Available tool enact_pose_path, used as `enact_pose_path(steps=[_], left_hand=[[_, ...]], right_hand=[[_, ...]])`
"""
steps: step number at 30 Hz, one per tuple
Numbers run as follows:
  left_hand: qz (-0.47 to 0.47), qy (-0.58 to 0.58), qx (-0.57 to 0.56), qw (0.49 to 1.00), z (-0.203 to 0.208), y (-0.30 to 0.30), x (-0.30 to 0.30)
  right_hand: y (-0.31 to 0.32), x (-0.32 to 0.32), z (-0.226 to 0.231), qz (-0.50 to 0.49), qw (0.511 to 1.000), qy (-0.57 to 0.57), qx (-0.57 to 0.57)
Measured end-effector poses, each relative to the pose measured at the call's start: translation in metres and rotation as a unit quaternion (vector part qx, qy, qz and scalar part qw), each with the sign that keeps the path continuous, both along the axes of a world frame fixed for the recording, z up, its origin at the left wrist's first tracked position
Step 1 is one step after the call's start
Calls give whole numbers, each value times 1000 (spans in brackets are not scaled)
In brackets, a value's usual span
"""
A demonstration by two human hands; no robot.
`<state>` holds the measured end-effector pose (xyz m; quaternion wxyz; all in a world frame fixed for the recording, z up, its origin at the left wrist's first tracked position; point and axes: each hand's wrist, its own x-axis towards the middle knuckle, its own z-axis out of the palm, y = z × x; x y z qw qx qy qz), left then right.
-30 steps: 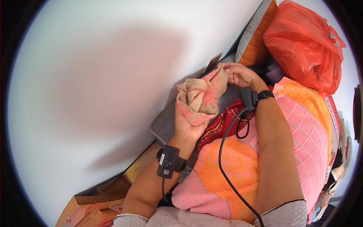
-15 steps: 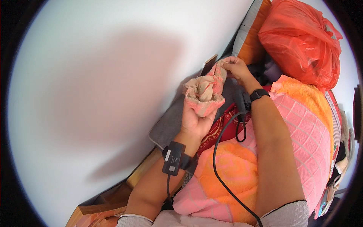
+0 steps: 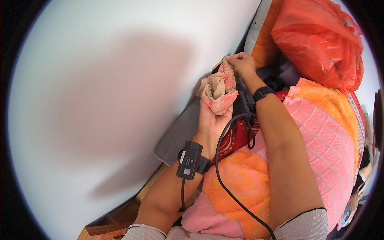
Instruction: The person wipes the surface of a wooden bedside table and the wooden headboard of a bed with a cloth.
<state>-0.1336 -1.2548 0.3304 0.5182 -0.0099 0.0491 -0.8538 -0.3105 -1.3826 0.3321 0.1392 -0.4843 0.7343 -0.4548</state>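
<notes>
A crumpled fuzzy cloth point(image 3: 220, 90) in pink and beige is held up in front of the wall. My left hand point(image 3: 215, 123) supports it from below, palm up, its fingers hidden behind the fabric. At the cloth's far end, my right hand point(image 3: 245, 66) pinches an edge between thumb and fingers. Between the two hands the fabric is bunched, with beige folds showing in its middle. Black straps circle both wrists, and a small black box point(image 3: 189, 160) rides on the left one.
A white wall point(image 3: 100, 100) rises at the left. Pink and orange towelling point(image 3: 320, 124) is heaped at the right, below a red plastic bag point(image 3: 320, 44) and an orange-grey cushion point(image 3: 266, 44). A black cable point(image 3: 224, 186) loops between my arms. A grey padded panel point(image 3: 176, 138) lies by the wall.
Both hands have shifted slightly farther away with the cloth. My right hand has moved up and a little left, still pinching its far end.
</notes>
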Motion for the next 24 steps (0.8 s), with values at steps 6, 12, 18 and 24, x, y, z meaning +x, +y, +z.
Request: enact_pose_path(steps=[6,12,18,24], left_hand=[[-15,-19,8,1000,-12,3,13],[-5,-51,1,999,-13,4,25],[-32,-34,7,999,-16,-8,20],[-10,-41,-44,998,-20,-9,18]], right_hand=[[-1,9,9,70,990,-8,123],[-1,10,33,81,977,-190,58],[-16,7,21,45,995,-70,52],[-26,3,14,24,996,-55,69]])
